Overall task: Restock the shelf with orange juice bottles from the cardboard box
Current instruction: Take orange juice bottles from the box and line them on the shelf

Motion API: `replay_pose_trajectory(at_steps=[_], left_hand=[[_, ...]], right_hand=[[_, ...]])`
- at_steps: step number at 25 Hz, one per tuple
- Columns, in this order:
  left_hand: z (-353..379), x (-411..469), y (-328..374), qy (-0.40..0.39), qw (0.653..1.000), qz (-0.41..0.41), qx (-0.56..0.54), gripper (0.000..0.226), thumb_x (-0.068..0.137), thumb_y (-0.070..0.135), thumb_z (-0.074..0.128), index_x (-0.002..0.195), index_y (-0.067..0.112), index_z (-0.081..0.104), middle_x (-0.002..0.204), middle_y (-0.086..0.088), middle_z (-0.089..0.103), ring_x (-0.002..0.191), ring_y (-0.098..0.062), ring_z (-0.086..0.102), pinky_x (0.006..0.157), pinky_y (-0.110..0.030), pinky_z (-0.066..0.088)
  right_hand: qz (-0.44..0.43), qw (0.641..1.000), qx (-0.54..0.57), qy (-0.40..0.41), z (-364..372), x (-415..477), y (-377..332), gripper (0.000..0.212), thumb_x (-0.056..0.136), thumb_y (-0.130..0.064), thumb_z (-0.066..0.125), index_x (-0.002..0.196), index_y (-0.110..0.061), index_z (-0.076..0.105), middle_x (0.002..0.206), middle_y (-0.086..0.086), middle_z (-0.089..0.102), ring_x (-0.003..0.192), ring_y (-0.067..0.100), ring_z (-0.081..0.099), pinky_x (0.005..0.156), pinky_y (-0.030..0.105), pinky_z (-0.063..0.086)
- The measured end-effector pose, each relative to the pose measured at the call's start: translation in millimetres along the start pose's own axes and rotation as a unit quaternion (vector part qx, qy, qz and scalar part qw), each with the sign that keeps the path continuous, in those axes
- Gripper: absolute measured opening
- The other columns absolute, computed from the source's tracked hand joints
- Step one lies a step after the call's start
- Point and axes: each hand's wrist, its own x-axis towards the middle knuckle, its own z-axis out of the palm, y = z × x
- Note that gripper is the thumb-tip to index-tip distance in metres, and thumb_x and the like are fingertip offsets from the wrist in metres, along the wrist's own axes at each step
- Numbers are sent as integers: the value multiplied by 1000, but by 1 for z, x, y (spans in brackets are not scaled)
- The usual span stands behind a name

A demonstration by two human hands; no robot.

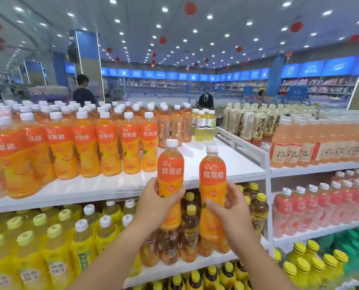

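I hold two upright orange juice bottles with white caps in front of the white top shelf [216,164]. My left hand [155,203] grips the left bottle [170,170] around its lower half. My right hand [229,206] grips the right bottle [212,174] the same way. Both bottles hover just before the shelf's front edge, level with a bare patch of shelf. A row of the same orange juice bottles [86,147] stands on the shelf to the left. The cardboard box is not in view.
Pale orange and green-yellow bottles [204,126] stand at the back of the bare patch. A white divider rail [243,145] bounds it on the right, with tea and pink drinks beyond. Lower shelves hold yellow and brown bottles. Two people stand in the aisle behind.
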Motion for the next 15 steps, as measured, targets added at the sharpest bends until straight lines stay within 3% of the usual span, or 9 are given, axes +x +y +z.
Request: replay_pose_trajectory(at_steps=[4,15], left_hand=[[-2,55,4,15,1000,13,-11,46,74,45,86,112,35,61,104,15,75,96,-7,72,90,-42,60],[42,157,9,60,998,36,-1,42,79,35,85,114,34,63,102,18,75,92,5,69,82,-25,56]], right_hand=[[-9,1000,-4,-4,21,55,-2,58,79,-11,83,126,-32,55,115,-9,69,95,7,71,82,42,61],[-39,997,31,-61,38,201,19,57,78,-3,82,122,-29,56,115,-3,69,100,16,70,77,36,58]])
